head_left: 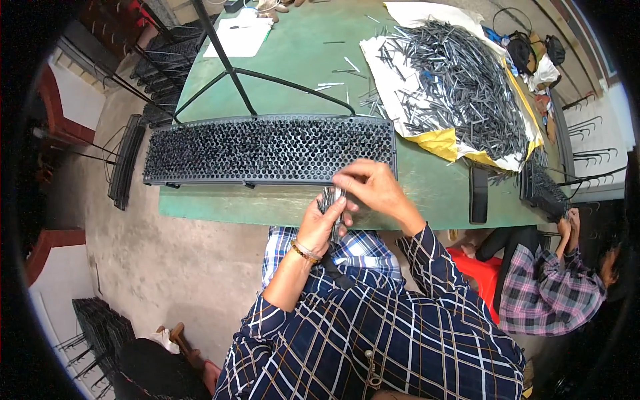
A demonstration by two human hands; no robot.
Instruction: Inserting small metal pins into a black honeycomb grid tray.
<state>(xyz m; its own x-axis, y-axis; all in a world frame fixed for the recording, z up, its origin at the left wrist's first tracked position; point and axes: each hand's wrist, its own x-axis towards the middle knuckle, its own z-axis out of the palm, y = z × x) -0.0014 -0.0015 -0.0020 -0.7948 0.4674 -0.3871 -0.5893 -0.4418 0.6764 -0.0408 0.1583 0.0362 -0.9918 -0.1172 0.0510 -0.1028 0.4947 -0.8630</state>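
Note:
A bundle of thin dark strips point(329, 198) stands upright in my left hand point(312, 225), whose fingers are wrapped round it just in front of the table edge. My right hand point(377, 189) is closed in a pinch just above the bundle's top, by the front edge of a long black block point(260, 150). Whatever its fingertips hold is too small to make out. Rows of small holes cover the block's upward face, with short dark tufts or strips in many of them. Black metal rods point(233, 72) rise from its far side.
On the green table point(293, 53) lies a white and yellow sack point(437, 142) heaped with loose dark strips point(460, 80). A black phone point(478, 195) rests near the front edge. At right, another person point(553, 287) handles a similar block point(540, 190). More blocks point(127, 163) stand at left.

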